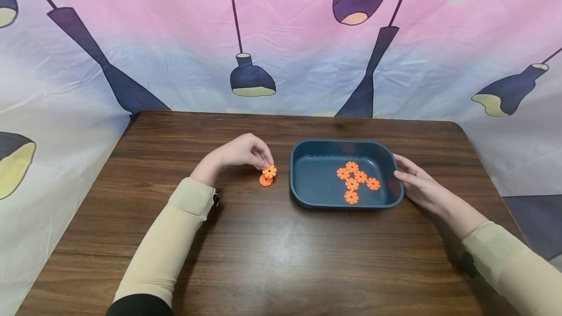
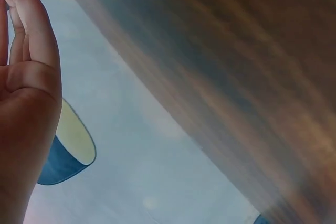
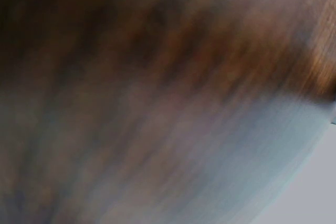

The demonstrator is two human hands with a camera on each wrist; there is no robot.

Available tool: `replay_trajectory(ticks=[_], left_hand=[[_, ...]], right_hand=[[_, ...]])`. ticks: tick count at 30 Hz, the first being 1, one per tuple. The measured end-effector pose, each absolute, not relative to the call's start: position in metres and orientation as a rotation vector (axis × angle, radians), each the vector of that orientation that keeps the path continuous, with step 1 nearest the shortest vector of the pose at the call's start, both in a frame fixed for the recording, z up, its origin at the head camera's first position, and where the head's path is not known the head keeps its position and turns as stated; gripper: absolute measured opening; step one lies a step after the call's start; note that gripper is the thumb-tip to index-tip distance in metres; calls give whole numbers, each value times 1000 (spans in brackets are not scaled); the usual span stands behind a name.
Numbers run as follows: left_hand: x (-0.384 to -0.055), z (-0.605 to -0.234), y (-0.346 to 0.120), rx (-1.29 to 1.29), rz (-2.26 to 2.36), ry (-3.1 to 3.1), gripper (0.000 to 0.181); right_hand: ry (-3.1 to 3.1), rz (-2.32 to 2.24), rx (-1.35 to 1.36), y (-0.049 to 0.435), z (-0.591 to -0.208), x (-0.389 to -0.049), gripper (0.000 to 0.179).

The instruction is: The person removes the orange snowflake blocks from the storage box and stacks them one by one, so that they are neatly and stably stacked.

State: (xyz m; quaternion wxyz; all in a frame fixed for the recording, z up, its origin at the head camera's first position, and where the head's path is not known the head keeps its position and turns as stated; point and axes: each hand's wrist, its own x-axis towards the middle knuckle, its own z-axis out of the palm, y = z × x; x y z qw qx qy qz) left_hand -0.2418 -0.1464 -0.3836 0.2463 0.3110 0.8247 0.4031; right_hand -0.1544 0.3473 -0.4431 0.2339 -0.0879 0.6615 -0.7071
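Note:
In the head view, my left hand (image 1: 246, 151) pinches an orange notched plastic disc (image 1: 270, 171) between thumb and fingertips, left of the tray. A second orange disc (image 1: 265, 180) shows just below it; whether the two are joined I cannot tell. My right hand (image 1: 421, 184) holds the right end of a dark blue tray (image 1: 313, 204), thumb at the rim and fingers along the outer wall. Several orange discs (image 1: 351, 184) lie inside the tray, touching one another. The left wrist view shows my left hand (image 2: 31, 77) at its edge. The right wrist view is blurred and shows no hand.
The tray stands on a brown wood-grain table (image 1: 263, 267). Behind the table's far edge hangs a pink, blue and white cloth (image 1: 184, 52) printed with dark lamps.

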Motion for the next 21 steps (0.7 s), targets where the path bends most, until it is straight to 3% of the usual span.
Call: replay_trajectory(ticks=[21], left_hand=[[-242, -398, -151, 836, 998, 2264, 12]], right_hand=[[1804, -1955, -249, 348, -443, -155, 43]])
